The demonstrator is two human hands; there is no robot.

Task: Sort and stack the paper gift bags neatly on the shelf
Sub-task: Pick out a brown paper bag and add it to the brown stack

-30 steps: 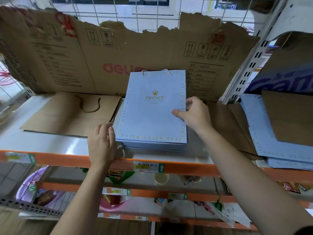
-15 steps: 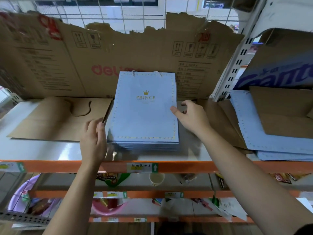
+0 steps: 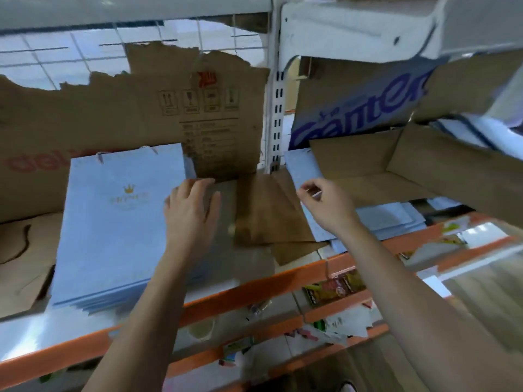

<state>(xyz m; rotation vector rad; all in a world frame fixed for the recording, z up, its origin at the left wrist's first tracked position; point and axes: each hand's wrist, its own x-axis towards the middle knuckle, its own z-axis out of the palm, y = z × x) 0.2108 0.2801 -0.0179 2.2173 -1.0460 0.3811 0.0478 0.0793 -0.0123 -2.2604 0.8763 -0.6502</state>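
A neat stack of light blue "PRINCE" gift bags (image 3: 113, 222) lies flat on the white shelf (image 3: 34, 329). My left hand (image 3: 192, 213) hovers with spread fingers at the stack's right edge, over the shelf. To the right lie flat brown paper bags (image 3: 266, 213), partly overlapping a loose pile of light blue bags (image 3: 390, 219). My right hand (image 3: 325, 205) is at the left edge of that pile with its fingers curled. Motion blur hides whether it grips a bag.
Another brown bag (image 3: 19, 264) lies flat at the far left. An open cardboard box (image 3: 396, 171) rests on the right pile. Torn cardboard (image 3: 119, 117) lines the shelf's back, with a white upright post (image 3: 276, 114). Lower shelves hold mixed goods behind the orange rail (image 3: 254, 290).
The view has swung right. My right hand left the blue stack and moved right to the loose pile. My left hand moved from the stack's left front corner to its right edge.
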